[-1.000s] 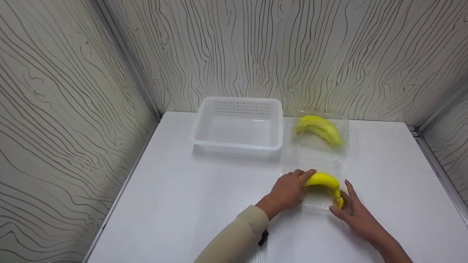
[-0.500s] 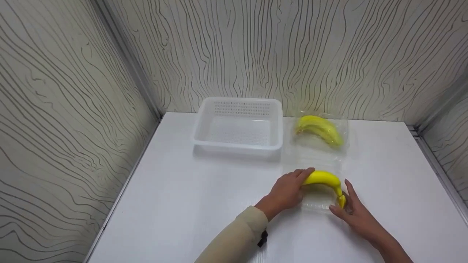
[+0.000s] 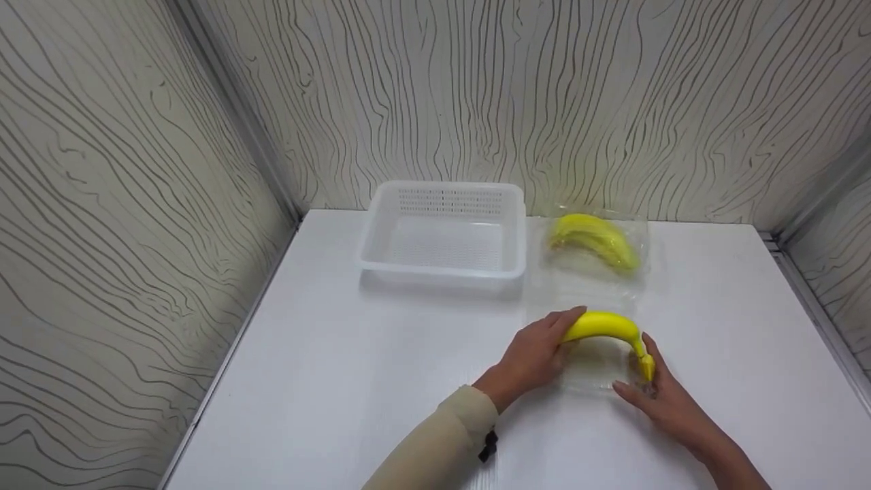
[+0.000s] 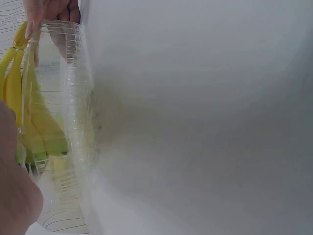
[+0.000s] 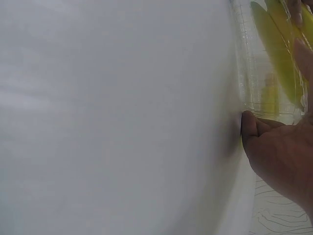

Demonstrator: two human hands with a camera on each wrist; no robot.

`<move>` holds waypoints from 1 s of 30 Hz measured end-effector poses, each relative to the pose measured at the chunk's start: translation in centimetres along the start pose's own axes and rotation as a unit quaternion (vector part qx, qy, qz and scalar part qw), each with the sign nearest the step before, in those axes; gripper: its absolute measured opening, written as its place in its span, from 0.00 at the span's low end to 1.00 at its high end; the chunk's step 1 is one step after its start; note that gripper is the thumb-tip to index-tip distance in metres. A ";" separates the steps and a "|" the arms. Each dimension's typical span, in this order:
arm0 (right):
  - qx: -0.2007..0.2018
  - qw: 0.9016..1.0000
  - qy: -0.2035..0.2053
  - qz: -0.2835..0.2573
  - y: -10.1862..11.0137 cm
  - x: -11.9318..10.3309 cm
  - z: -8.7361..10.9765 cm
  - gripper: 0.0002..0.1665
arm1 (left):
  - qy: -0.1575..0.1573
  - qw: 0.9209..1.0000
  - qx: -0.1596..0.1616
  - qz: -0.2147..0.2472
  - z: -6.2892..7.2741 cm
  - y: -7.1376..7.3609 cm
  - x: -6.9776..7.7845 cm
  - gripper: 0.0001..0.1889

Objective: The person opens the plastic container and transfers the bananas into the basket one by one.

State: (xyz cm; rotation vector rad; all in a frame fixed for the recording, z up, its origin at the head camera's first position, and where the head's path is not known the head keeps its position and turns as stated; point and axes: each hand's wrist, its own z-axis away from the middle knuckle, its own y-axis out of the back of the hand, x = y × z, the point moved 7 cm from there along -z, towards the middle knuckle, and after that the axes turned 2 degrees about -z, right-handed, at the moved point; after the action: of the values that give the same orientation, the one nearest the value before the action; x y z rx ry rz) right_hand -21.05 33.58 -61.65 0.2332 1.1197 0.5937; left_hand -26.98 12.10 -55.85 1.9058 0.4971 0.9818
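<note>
In the head view my left hand (image 3: 537,347) grips a bunch of yellow bananas (image 3: 605,324) at its left end. The bananas arch over a clear plastic box (image 3: 588,374), their stem end pointing down beside my right fingers. My right hand (image 3: 663,395) holds the box's right end, thumb toward me and fingers on the far side. The left wrist view shows several bananas (image 4: 41,122), green at the tips, behind the see-through wall. In the right wrist view my curled right fingers (image 5: 249,129) are at a lower corner of the box. How deep the bananas sit is unclear.
Behind, near the wall, more yellow bananas (image 3: 599,239) lie under clear plastic. To their left stands a white perforated basket (image 3: 442,273) with nothing visible inside. The white table (image 3: 306,381) is bordered by wood-patterned walls (image 3: 435,102).
The banana bunch has shifted a little right and away from me, and its stem end has swung toward my right fingers. My left hand moved slightly with it; my right hand stayed nearly still.
</note>
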 end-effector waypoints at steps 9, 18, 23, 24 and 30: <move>0.002 1.000 0.003 0.012 -0.3 -0.1 0.0 0.72 | -0.031 0.998 0.053 -0.003 0.1 1.3 0.6 0.33; 0.001 0.999 0.014 0.033 -0.3 -0.3 0.2 0.71 | -0.018 0.999 0.048 -0.003 -0.3 2.3 0.6 0.33; 0.003 0.999 0.024 0.043 -0.2 -0.4 0.2 0.69 | -0.021 0.998 0.055 -0.004 -0.5 2.7 0.4 0.33; 0.002 0.999 0.024 0.043 -0.2 -0.4 0.2 0.69 | -0.021 0.998 0.056 -0.004 -0.5 2.7 0.4 0.33; 0.002 0.999 0.018 0.038 -0.1 -0.2 0.2 0.71 | -0.017 0.998 0.062 -0.003 -0.5 2.9 0.2 0.33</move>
State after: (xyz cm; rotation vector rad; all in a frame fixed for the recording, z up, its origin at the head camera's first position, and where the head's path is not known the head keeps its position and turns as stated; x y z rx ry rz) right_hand -20.84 33.44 -61.47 0.2705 1.1516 0.6660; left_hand -27.41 11.05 -53.12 2.0265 0.5561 0.9319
